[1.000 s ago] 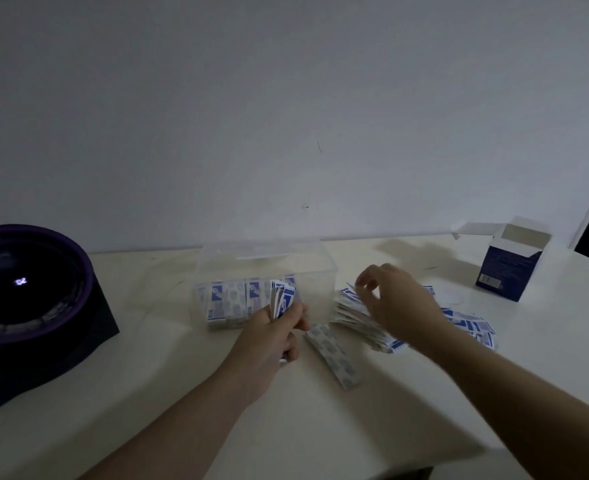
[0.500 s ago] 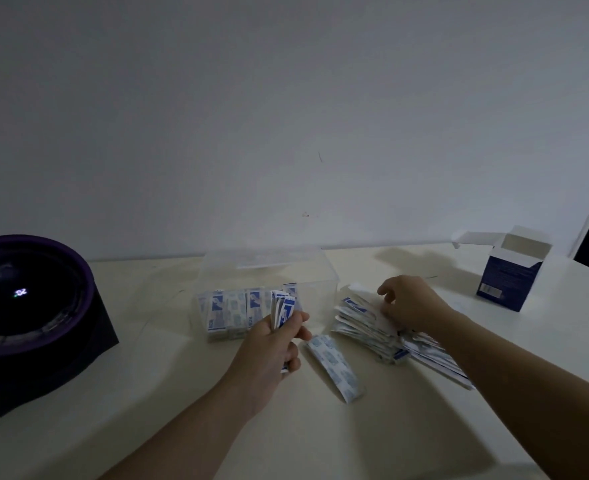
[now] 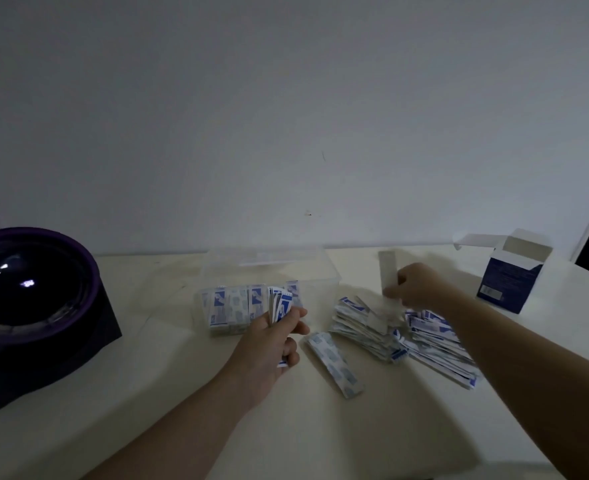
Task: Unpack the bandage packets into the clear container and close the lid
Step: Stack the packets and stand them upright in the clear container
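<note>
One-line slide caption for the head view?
Left hand holds a fan of bandage packets in front of the clear container; right hand holds one packet above the pile.

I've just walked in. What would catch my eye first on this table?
Two bare arms reach in: the left hand grips a bundle of bandage packets in front of the clear container, and the right hand holds a single packet up above the loose pile. A dark purple bowl-shaped object sits far left, an open blue box far right.
</note>
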`<control>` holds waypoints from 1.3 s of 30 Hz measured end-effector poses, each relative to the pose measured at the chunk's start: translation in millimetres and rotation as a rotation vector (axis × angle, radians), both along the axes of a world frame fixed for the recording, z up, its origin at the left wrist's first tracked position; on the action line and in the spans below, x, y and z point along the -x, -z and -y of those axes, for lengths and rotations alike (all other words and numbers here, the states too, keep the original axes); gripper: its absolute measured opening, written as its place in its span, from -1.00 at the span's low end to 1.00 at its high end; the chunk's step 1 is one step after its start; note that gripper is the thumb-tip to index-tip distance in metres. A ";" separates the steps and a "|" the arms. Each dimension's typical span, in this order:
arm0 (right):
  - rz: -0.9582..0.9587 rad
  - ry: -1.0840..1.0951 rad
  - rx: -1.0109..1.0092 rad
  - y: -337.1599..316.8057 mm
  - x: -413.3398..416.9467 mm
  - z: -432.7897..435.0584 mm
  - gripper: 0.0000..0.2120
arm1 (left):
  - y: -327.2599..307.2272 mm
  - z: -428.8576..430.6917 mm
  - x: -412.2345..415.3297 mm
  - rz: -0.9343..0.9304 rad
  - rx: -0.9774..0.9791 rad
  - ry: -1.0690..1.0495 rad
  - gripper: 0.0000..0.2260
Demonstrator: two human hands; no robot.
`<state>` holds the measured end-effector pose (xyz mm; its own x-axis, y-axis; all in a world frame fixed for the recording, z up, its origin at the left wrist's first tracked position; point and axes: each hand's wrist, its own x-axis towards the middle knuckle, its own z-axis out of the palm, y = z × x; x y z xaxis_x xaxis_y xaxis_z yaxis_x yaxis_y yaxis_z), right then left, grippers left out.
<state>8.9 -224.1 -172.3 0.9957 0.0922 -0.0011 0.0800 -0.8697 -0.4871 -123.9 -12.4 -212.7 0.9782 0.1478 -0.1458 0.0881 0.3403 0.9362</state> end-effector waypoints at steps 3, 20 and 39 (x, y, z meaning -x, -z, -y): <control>0.227 0.014 -0.157 -20.0 13.6 4.9 -0.86 | 0.9 -1.1 -1.2 -0.011 0.010 -0.009 -0.87; -0.066 -0.527 0.270 2.4 106.2 -64.0 -0.68 | -1.1 -5.8 -2.8 -0.036 -0.134 -0.011 -0.91; -0.199 -0.526 0.488 -4.3 94.2 -87.2 -0.59 | -0.3 -7.5 -2.0 -0.102 -0.174 0.065 -0.87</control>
<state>-85.3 -136.9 -168.0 0.7967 0.4999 -0.3395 0.4963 -0.8619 -0.1045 -121.9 -4.8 -212.4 0.9679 0.1164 -0.2227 0.2022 0.1651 0.9653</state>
